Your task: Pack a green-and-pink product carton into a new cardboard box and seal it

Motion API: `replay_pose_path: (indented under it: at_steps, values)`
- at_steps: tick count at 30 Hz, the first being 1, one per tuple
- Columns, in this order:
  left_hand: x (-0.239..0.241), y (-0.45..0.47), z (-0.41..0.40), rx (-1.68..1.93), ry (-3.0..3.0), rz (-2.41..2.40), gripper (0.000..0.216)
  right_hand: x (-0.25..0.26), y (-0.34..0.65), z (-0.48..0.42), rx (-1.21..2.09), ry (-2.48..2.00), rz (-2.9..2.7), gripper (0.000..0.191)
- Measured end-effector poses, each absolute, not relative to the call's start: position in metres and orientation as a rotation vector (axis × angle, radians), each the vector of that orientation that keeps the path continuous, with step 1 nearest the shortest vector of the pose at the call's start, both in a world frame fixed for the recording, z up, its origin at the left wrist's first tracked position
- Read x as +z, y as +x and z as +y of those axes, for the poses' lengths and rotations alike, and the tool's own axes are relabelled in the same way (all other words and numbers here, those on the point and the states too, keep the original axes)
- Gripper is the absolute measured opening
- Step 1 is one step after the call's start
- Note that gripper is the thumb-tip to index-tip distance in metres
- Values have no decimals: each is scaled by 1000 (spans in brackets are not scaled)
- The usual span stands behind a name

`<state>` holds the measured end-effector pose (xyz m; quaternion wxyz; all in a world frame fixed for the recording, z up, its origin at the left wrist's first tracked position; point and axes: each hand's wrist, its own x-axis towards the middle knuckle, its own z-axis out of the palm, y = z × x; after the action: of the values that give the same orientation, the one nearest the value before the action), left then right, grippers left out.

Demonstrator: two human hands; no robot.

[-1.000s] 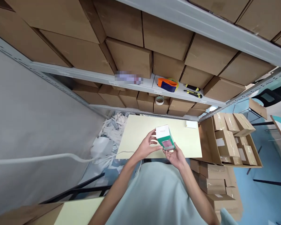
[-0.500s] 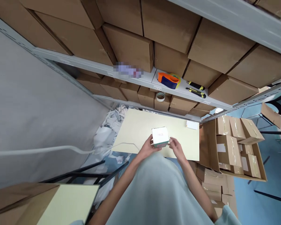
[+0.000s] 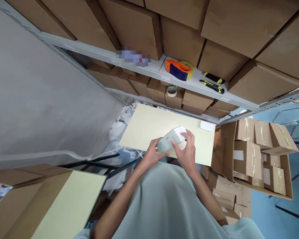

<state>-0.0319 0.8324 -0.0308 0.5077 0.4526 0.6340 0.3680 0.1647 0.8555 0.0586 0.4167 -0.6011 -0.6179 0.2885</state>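
A small pale-green box with a white end is held tilted above the near edge of the cream tabletop. My left hand grips its lower left end, thumb and fingers around it. On the other side, my right hand has its thumb on the green face and its fingers at the white end. Faint reddish print shows on the green face. At the table's far right corner lies a flat white packet.
Above the table runs a shelf with brown cartons, an orange-and-blue tape dispenser, box cutters and a tape roll. To the right stands a large open carton of taped boxes. Crumpled white paper lies at left.
The box has turned so its long green face shows and its white end points up right. My right hand has closed onto it. The view has shifted.
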Motion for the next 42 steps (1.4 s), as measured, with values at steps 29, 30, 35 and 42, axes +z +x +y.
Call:
replay_pose_path:
  at_steps: [29, 30, 35, 42]
  values:
    - [15, -183, 856, 799, 761, 980, 80, 82, 61, 941, 1202, -1294, -1036, 41]
    - [18, -186, 856, 755, 732, 927, 81, 83, 56, 941, 1210, -1290, -1055, 41]
    - [19, -192, 850, 724, 747, 895, 75, 79, 33, 942, 1184, -1319, -1170, 41]
    - [7, -181, 851, 995, 1060, 1344, 72, 68, 19, 935, 954, -1466, -1254, 63]
